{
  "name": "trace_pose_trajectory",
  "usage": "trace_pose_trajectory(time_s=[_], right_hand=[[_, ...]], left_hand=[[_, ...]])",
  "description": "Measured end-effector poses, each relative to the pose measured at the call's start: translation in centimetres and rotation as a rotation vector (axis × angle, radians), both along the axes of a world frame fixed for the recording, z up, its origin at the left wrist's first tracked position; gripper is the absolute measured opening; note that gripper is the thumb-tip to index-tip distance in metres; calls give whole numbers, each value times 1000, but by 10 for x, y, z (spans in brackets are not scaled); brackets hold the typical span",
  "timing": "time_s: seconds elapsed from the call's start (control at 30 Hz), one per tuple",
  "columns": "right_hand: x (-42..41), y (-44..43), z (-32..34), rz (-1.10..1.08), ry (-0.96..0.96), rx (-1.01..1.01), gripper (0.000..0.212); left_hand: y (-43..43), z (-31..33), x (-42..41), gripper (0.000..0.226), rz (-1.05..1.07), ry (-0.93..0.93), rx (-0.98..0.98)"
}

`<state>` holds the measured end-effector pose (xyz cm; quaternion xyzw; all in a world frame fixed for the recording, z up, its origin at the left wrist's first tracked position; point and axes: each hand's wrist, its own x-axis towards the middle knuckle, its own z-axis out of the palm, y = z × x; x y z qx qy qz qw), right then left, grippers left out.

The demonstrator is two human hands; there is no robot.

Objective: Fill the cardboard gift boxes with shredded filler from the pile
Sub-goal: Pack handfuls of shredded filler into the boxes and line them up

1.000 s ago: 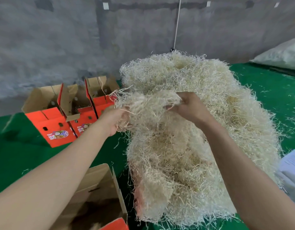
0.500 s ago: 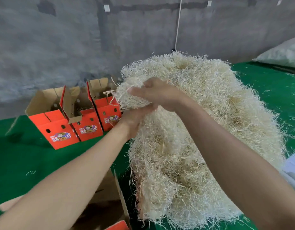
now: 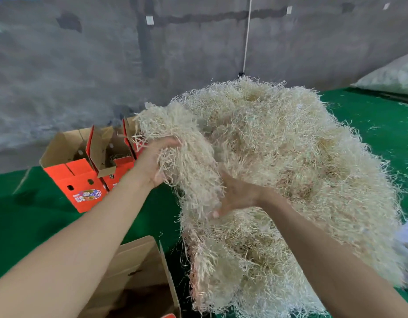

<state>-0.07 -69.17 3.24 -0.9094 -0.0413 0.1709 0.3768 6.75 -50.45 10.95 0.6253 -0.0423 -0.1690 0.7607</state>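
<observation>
Pulling a clump (image 3: 184,143) off the tangled pile (image 3: 301,157) for boxing: left grip (image 3: 150,166) clenches it; right grip (image 3: 237,196) half-buried, closure unclear

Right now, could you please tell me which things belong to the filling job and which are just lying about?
Job: filler pile; clump between left hand and right hand; orange boxes; near box.
Lying about: white sack; wall cord.
</observation>
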Motion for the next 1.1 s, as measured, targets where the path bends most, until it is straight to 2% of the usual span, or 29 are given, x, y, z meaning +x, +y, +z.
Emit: trace_pose_trajectory(time_s=[0.07, 0.17, 0.23, 0.3, 0.33, 0.4, 0.47, 0.5, 0.57, 0.63, 0.7, 0.73, 0.8, 0.83, 0.87, 0.9, 0.97, 1.03, 1.1], right_hand=[[-5, -7, -21, 22, 94, -151, 137], [-11, -19, -31, -36, 90, -392, 119], [-9, -21, -19, -100, -4, -412, 112], [-5, -14, 3, -141, -209, -425, 117], [-4, -6, 15, -142, -299, -380, 123], [-6, 16, 30, -116, -320, -76, 129], [-10, 35, 28, -168, -120, 279, 125], [-11, 43, 23, -200, 6, 376, 119], [-12, 61, 11, -195, 129, 404, 99], [-5, 72, -3, -283, 32, 476, 76], [3, 70, -9, -388, -86, 474, 37], [5, 63, -10, -413, -125, 457, 21], [8, 42, -6, -434, -140, 407, 22], [8, 31, -2, -437, -149, 363, 17], [8, 20, 1, -436, -171, 315, 12], [8, 11, 4, -429, -205, 255, 12], [11, -2, 12, -430, -272, 115, 18], [15, -5, 20, -412, -318, 41, 14], [19, -3, 26, -398, -350, 42, 9]], left_hand=[[10, 6, 9, 8, 50, 19, -73], [18, 9, 12, 10, 93, 28, -83], [16, 8, 14, 32, 42, 11, -135], [11, 5, 12, 43, -7, 10, -177], [8, 5, 11, 42, -15, 6, -189], [1, 8, 9, 32, -19, 20, -194], [-7, 13, 5, 13, 1, 56, -175], [-12, 16, 5, 5, 10, 77, -176], [-20, 17, 1, 9, 38, 95, -195], [-26, 13, -1, 7, 82, 119, -282], [-22, 7, -3, 11, 77, 100, -401], [-18, 4, -2, 11, 60, 30, -399], [-9, 3, 0, 14, 9, -103, -268], [-4, 5, 3, 13, -57, -121, -204], [-1, 6, 4, 22, -148, -137, -89], [1, 6, 7, 23, -242, -162, 98], [1, 6, 7, 4, -436, -265, 610], [-7, 4, 4, 15, -623, -379, 1017], [-23, -3, -1, 23, -791, -545, 1156]])
